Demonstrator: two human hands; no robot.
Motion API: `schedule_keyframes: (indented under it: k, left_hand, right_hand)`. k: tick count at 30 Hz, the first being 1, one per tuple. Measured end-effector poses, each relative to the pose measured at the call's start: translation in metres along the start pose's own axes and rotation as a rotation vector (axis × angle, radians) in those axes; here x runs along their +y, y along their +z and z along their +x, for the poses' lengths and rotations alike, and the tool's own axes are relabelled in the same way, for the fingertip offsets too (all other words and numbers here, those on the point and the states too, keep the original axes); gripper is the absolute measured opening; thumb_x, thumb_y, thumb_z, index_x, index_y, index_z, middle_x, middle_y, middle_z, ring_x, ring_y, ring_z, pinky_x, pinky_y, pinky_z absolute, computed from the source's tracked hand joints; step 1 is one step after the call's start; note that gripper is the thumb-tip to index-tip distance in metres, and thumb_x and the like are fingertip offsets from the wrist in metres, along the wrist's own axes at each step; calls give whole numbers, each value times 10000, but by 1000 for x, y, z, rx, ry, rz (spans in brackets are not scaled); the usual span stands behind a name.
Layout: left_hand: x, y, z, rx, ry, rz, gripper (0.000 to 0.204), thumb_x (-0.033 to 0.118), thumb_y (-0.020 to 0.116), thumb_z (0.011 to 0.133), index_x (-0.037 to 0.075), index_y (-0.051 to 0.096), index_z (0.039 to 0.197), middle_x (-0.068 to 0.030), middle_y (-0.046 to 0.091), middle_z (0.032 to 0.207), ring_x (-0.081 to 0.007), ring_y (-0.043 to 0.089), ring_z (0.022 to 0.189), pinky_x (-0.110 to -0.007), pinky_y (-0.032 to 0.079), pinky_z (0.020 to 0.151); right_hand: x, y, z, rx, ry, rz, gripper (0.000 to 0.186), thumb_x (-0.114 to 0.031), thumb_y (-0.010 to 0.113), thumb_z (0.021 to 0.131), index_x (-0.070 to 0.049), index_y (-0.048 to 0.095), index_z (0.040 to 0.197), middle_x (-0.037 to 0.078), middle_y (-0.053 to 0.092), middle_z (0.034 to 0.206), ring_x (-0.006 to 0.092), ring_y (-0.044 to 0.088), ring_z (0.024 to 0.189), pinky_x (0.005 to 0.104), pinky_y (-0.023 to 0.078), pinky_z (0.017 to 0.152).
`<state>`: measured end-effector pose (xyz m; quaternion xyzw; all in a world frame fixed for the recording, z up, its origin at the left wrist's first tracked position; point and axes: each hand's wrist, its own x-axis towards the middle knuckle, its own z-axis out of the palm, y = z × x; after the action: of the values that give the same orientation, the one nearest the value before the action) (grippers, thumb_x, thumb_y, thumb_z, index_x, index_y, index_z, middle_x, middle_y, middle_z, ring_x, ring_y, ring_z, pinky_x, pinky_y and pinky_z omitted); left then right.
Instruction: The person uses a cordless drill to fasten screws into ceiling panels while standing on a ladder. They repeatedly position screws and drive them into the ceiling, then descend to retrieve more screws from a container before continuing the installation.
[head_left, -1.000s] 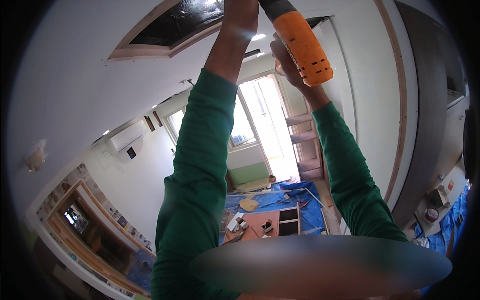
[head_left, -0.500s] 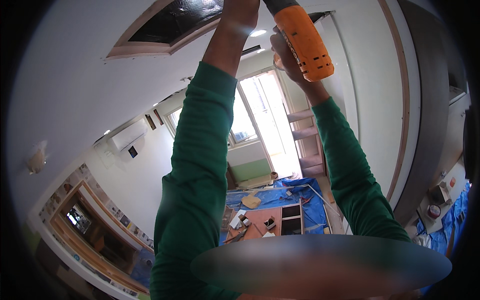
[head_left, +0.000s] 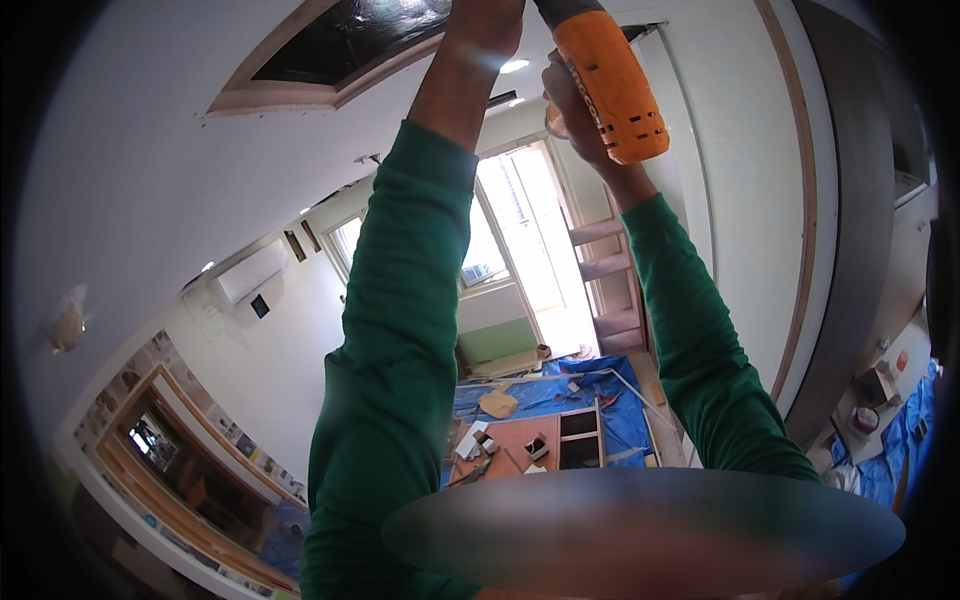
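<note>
Both my arms, in green sleeves, reach up toward the ceiling. My right hand [head_left: 574,108] is closed around the grip of an orange and black power drill [head_left: 612,88]. The drill's rear end points down toward me, while its front runs out past the upper edge, so its tip is hidden. My left hand [head_left: 486,28] is raised just left of the drill. Only its wrist and lower part show; the fingers are cut off by the upper edge.
A wood-framed ceiling opening [head_left: 275,97] with dark lining lies left of my hands. Below are a reddish-brown board [head_left: 525,434] with tools and small boxes, and blue sheeting [head_left: 625,400] on the floor. A white wall [head_left: 750,180] stands to the right, an air conditioner [head_left: 253,274] at left.
The room has shifted very slightly in view, with the ceiling opening a little farther left. My hands and the drill keep nearly the same place and grip.
</note>
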<state>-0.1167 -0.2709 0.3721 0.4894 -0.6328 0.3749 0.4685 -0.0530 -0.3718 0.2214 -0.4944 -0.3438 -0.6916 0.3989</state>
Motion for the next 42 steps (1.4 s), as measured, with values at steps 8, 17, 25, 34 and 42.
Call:
schedule_keyframes:
  k: [8,17,25,34,42]
  left_hand:
    - [-2,-3,2,-58,57,112,340,317,366,1096,33,549,1061,-99,517,1073,-210,464,1069,-390,369,1044]
    - [-3,5,7,31,-104,-284,346,302,421,1079,-5,569,1138,-149,520,1169,-229,498,1123,-346,441,1017]
    - [9,18,8,133,-235,-369,355,278,463,1062,-30,596,1175,-206,471,1311,-245,544,1092,-332,525,956]
    - [12,14,10,122,-223,-371,384,281,463,1066,-50,568,1229,-220,481,1303,-248,547,1105,-316,550,924]
    - [2,-8,-18,166,-60,-226,632,393,499,1047,-84,436,1457,-238,391,1545,-324,331,1448,-425,185,1240]
  right_hand:
    - [2,3,1,52,-82,34,213,-194,692,947,-53,622,1090,4,645,839,104,644,747,299,549,692]
    - [5,3,2,73,-187,-60,126,-176,670,944,-68,617,983,0,634,787,111,643,716,298,544,677]
    - [5,2,7,81,-192,24,145,-203,711,931,-76,654,971,-2,666,754,127,657,634,291,548,607]
    - [14,6,10,114,-285,-126,146,-204,735,917,-93,687,997,-12,706,752,145,686,628,283,563,614]
    - [12,-1,15,67,-254,-76,157,-174,768,879,-109,690,998,-10,721,815,141,703,694,287,559,649]
